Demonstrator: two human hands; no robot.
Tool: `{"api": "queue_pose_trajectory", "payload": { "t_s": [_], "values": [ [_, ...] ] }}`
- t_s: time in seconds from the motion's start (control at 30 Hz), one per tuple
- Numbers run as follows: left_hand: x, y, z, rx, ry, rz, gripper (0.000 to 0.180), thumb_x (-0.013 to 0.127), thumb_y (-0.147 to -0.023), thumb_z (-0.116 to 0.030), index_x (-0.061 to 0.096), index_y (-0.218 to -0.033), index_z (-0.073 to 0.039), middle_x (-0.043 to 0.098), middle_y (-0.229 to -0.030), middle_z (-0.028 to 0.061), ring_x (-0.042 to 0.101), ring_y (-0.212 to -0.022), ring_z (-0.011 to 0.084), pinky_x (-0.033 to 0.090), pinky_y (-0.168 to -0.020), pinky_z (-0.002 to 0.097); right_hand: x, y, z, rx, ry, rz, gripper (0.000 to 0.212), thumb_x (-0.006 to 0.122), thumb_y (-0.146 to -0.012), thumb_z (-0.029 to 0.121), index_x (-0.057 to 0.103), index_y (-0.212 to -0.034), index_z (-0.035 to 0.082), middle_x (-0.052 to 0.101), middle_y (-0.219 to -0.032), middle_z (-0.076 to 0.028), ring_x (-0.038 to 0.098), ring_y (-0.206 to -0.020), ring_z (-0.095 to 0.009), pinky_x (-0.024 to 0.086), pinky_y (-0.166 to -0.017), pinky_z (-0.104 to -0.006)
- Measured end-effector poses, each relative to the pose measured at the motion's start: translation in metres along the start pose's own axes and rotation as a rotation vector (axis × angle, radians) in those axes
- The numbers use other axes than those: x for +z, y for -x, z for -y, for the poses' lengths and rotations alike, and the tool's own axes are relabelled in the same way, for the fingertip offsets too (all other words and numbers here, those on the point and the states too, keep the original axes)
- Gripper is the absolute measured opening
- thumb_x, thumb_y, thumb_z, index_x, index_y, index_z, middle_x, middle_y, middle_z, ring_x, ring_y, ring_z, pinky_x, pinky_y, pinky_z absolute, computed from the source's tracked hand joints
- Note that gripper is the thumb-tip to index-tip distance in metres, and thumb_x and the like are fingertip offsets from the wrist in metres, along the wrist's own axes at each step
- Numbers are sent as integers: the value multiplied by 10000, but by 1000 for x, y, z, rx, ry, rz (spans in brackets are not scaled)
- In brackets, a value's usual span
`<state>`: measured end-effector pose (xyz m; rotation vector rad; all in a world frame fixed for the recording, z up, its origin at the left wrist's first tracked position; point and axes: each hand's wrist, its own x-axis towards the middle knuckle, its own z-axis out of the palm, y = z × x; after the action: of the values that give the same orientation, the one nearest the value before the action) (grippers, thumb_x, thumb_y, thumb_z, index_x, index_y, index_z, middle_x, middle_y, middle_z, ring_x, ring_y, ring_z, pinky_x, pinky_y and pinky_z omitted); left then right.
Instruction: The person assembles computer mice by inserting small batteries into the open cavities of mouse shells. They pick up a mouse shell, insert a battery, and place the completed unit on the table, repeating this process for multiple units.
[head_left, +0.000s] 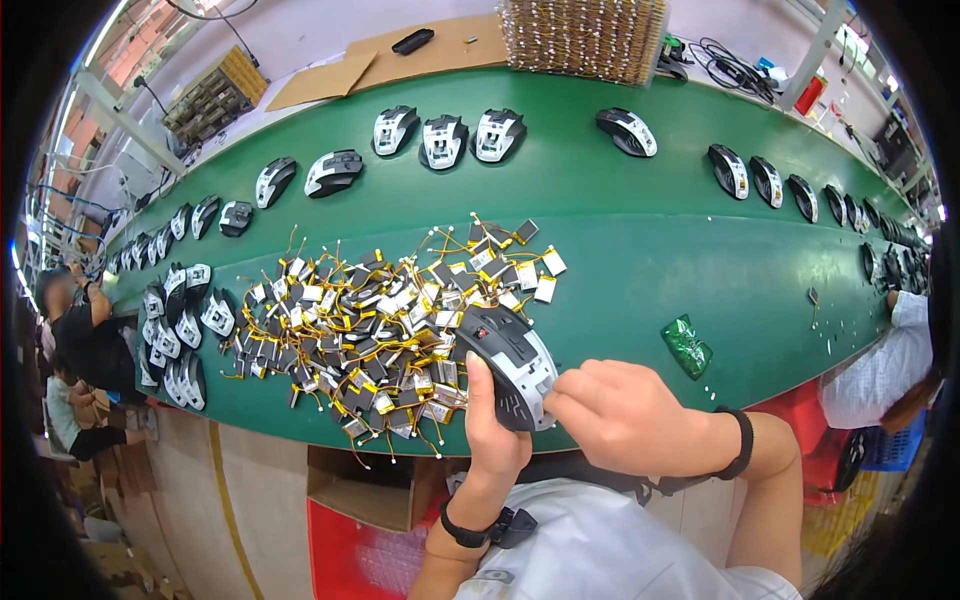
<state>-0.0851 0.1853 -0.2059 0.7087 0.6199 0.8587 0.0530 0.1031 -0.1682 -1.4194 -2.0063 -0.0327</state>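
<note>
A black and white computer mouse (508,362) without its top cover is held up over the near edge of the green bench. My left hand (494,430) grips it from the left, thumb along its side. Against the mouse's right side, the fingers of my right hand (625,415) are curled and pinched together; whatever they hold, if anything, is hidden. Just left of the mouse, a large heap of small battery packs (370,330) with yellow leads and white plugs covers the bench.
More half-built mice (443,142) stand along the bench's far side, and others cluster at the left (178,330). A green shiny packet (686,346) lies to the right. Behind stands a tall stack of battery trays (585,38). Co-workers sit at left (85,335) and right (880,350).
</note>
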Motion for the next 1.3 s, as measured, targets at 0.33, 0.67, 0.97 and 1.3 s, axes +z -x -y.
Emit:
{"api": "queue_pose_trajectory", "payload": {
  "t_s": [0.33,0.67,0.97,1.3],
  "values": [
    [15,5,7,24,-11,3,591,231,-1031,-521,533,-1215,-48,647,-1027,134,660,-840,249,546,-743,362,19,21,-2,85,-108,-204,333,688,-607,13,657,-937,-22,580,-851,-72,541,-621,-175,449,-541,-309],
    [25,-4,5,193,-96,218,738,222,-978,-644,315,-1448,-83,580,-1119,194,639,-893,279,546,-770,389,21,28,19,730,-1205,-499,296,646,-886,46,525,-1146,-27,678,-887,-101,639,-771,-84,519,-653,-263],
    [18,-3,5,325,-335,248,788,239,-967,-661,160,-1531,-116,572,-1096,182,572,-990,278,468,-896,429,25,26,8,913,-1626,-140,189,579,-955,156,593,-975,-31,685,-805,-93,627,-713,-88,482,-637,-221],
    [13,-6,6,156,-225,289,999,395,-827,-818,205,-1508,-112,558,-1102,149,624,-894,274,536,-740,382,32,28,6,923,-1692,-166,207,594,-939,150,611,-1030,-35,684,-853,-82,650,-729,-115,495,-650,-231]
  ]
}}
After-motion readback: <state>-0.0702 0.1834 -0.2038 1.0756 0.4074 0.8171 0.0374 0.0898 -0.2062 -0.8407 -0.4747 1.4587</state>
